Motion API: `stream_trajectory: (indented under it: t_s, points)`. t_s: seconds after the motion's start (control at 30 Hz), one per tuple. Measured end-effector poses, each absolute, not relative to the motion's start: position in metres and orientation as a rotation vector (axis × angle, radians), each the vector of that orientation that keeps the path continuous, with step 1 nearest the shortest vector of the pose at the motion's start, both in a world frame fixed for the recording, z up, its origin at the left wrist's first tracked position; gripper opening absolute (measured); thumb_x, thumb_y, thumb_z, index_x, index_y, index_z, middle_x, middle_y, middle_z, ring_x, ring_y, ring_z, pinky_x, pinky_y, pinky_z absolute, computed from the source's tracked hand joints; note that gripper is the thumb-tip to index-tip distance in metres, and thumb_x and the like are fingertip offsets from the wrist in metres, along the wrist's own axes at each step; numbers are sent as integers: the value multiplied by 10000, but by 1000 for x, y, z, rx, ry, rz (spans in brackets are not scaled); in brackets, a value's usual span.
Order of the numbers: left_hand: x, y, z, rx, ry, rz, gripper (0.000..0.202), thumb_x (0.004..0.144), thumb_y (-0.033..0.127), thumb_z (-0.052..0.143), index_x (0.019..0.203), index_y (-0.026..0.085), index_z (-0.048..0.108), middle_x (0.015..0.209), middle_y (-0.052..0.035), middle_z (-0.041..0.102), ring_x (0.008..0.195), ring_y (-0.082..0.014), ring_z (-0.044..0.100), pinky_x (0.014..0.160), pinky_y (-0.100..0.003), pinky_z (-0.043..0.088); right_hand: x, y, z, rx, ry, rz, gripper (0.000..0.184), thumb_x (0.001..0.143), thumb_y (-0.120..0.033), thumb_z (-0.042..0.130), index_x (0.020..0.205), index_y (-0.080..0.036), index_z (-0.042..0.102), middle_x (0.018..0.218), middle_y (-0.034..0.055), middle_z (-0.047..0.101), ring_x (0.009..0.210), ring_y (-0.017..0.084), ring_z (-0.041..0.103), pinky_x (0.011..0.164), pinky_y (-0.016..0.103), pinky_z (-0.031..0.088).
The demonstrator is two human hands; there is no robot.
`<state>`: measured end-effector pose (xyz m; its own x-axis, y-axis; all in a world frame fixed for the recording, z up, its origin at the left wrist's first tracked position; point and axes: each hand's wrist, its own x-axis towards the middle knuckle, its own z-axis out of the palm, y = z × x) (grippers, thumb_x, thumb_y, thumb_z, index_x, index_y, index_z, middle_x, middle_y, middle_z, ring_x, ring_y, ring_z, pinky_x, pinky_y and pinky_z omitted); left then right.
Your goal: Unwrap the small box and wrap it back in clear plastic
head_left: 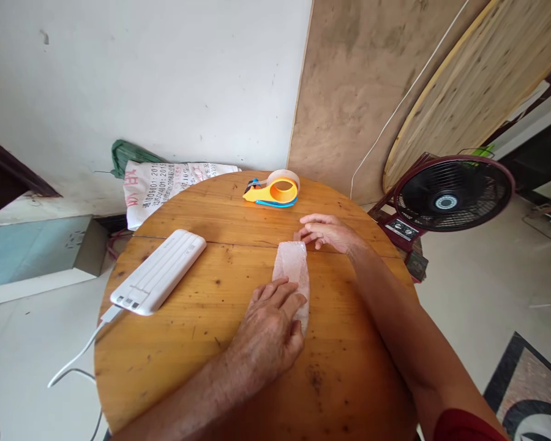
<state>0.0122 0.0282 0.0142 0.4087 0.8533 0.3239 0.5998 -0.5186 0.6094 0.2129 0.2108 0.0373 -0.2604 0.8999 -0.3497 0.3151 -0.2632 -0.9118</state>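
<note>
A small pale pink bubble-wrap packet (292,264) lies in the middle of a round wooden table (202,343). My left hand (270,331) rests flat on its near end, fingers stretched out and pressing it down. My right hand (327,232) touches its far end with fingers extended, pinning the edge against the table. A yellow and blue tape dispenser (273,188) with a roll of tape sits at the table's far edge, just beyond my right hand.
A white power bank (158,273) with a white cable (76,358) lies on the table's left side. A black floor fan (452,193) stands to the right. A printed sack (160,180) leans against the wall behind the table, and wooden boards (441,79) lean at the right.
</note>
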Motion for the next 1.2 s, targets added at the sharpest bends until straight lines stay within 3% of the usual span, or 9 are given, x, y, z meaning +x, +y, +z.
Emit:
stream_trajectory:
  t_s: [0.2,0.37,0.6,0.7,0.87,1.03,1.2]
  points:
    - [12,29,14,2286,1228,850,352,785,123,512,1109,149,644,1303,-138,627,1276,-333,516,1055,-530,445,211,163,49,-1755,-1710,1296,515,780,-301,740,1233,-140,555,898,90,714,741,205,701,386,219,473]
    - [12,29,15,2271,1232,842,361,784,135,513,1119,151,648,1306,-130,629,1271,-320,520,1064,-522,438,189,138,32,-1727,-1638,1184,591,759,-338,726,1286,-152,536,801,23,672,627,155,625,392,212,434]
    - [12,29,14,2287,1234,847,360,787,139,530,1126,139,651,1302,-134,632,1267,-322,519,1051,-520,446,171,138,16,-1389,-1419,1334,371,623,-275,727,969,-170,646,850,8,698,773,153,608,662,247,477]
    - [11,27,15,2315,1258,855,359,793,135,542,1135,153,647,1313,-123,627,1285,-322,498,1049,-519,445,171,140,10,-1390,-1391,1316,304,587,-321,745,831,-165,653,740,-14,660,707,141,559,656,256,440]
    - [12,22,21,2494,1340,830,283,844,144,519,1086,153,665,1397,-119,569,1274,-343,471,990,-516,460,171,146,-2,-1450,-1448,1193,251,598,-343,719,764,-177,631,676,-45,600,638,121,494,607,246,399]
    - [12,19,28,2508,1393,694,275,874,161,499,1095,163,664,1232,-107,657,1073,-320,537,885,-503,502,169,147,-4,-1445,-1495,1133,187,616,-306,704,705,-183,595,627,-72,536,607,100,453,562,222,361]
    - [11,20,27,2385,1385,716,314,854,147,530,1146,153,643,1207,-100,658,997,-278,543,909,-460,520,167,143,0,-1377,-1425,1199,209,616,-317,714,715,-187,584,655,-67,542,625,102,459,594,227,384]
